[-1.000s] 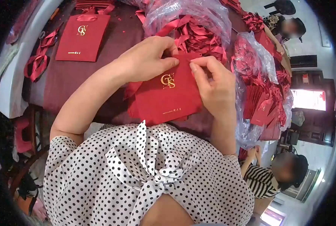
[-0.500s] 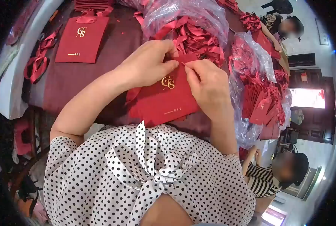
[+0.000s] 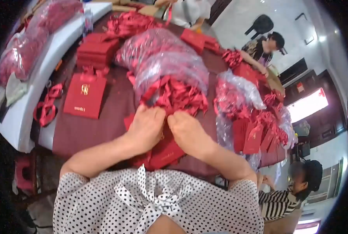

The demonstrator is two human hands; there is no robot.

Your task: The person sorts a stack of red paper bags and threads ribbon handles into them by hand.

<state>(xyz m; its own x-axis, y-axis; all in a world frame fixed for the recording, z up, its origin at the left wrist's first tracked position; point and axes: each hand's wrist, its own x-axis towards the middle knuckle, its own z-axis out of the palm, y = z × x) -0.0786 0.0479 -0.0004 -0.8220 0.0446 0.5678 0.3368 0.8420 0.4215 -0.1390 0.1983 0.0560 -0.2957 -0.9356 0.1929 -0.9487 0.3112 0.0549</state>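
A red paper gift bag (image 3: pixel 167 154) lies flat in front of me, its gold print mostly covered by my hands. My left hand (image 3: pixel 147 126) is closed at the bag's top edge, on red ribbon (image 3: pixel 149 93) that sticks up above the fingers. Beside it, nearly touching, my right hand (image 3: pixel 187 130) is also closed on ribbon at the top edge; its fingertips are hidden. Just beyond both hands, a clear plastic sack (image 3: pixel 170 66) spills a heap of red ribbon handles (image 3: pixel 181 95).
A finished-looking red bag (image 3: pixel 84 95) lies at left, near a stack of bags (image 3: pixel 96 52) and a loose ribbon (image 3: pixel 47 111). More bags in plastic (image 3: pixel 246 128) stand at right. A co-worker in stripes (image 3: pixel 279 202) sits at right; others work farther back.
My view has tilted up, showing more of the table. My hands have drawn together at the bag's top edge and now cover more of its print.
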